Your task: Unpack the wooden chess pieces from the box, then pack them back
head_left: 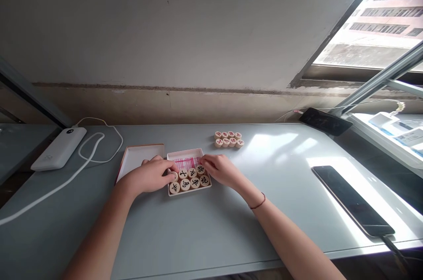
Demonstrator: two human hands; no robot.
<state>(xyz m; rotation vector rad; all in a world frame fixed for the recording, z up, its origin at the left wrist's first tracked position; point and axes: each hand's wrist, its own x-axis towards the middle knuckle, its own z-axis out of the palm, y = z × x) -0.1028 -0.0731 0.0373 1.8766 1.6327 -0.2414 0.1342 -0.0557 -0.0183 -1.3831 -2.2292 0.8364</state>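
A shallow white box (190,191) on the grey desk holds two rows of round wooden xiangqi pieces (185,184) with black characters. Behind the rows, its pink-and-white patterned bottom shows. My left hand (150,176) reaches over the box's left wall, thumb and index finger closed about the leftmost piece (174,177) of the back row. At the right wall is my right hand (220,169), its fingers curled together beside the back row's right end; what the fingertips grip is hidden. Beyond it, several pieces with red characters (228,139) stand in a compact two-row group.
A box lid (139,155) lies partly behind my left hand. Further left is a white power bank (59,149) with a white cable (49,198). On the right are a phone (352,200) with a cable and another dark phone (325,121). A wall (185,42) rises behind the desk.
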